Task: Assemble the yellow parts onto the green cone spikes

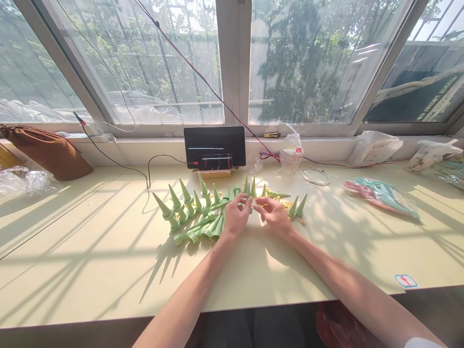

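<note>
Over the middle of the pile, my left hand [237, 215] closes its thumb and fingers round a green plastic spike [251, 210], mostly covered by the fingertips. Just to the right is my right hand [276, 216], its thumb and fingers pinched together close to that spike. Whatever lies in this pinch is too small to make out. Several green pointed spikes [176, 199] stand upright on their collars at the left. Green ribbed tubes [195, 231] lie in a fan beside my left wrist. Two more green cones [300, 206] stand right of my right hand, with small yellow pieces [301, 221] around them.
A black tablet [214, 140] and a phone [215, 162] lean on a stand behind the pile. A plastic cup [291, 153], a coiled white cable [315, 177] and bagged pink and green items [382, 197] lie right. A brown bag [47, 151] rests left. Cables cross the sill.
</note>
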`<state>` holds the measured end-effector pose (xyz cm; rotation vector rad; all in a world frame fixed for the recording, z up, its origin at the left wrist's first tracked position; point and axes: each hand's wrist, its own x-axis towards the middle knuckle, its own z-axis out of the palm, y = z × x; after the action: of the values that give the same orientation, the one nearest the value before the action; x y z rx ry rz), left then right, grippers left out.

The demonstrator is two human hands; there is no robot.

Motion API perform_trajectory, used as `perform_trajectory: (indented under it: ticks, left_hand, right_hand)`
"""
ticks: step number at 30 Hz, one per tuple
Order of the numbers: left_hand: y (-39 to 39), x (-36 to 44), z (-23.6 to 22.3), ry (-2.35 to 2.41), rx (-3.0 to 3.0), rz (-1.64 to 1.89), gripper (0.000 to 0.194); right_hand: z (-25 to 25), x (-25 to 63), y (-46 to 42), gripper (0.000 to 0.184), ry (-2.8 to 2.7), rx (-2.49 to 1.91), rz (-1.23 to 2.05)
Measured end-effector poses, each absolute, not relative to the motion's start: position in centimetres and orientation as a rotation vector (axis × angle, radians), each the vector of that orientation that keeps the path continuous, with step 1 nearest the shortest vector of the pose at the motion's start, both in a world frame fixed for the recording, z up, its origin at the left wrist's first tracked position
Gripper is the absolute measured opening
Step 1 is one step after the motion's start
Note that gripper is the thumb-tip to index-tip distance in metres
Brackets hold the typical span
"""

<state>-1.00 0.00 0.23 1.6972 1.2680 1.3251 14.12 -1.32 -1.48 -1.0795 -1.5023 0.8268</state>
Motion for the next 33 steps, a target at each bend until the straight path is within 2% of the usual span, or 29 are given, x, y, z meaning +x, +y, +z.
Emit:
perform_trajectory:
  ticks: [20,33]
  left_hand:
    - [-0.08,-1.08,0.05,1.219,1.702,1.307,0.03]
    - [-0.22,-1.08,-0.05,1.174,1.778,1.268,0.024]
  right_hand:
    - [-1.24,14.04,-1.34,0.029,-1.615,-1.176,0.796]
    - [-1.71,14.15,-1.21,0.041,-1.73,-1.274,0.649]
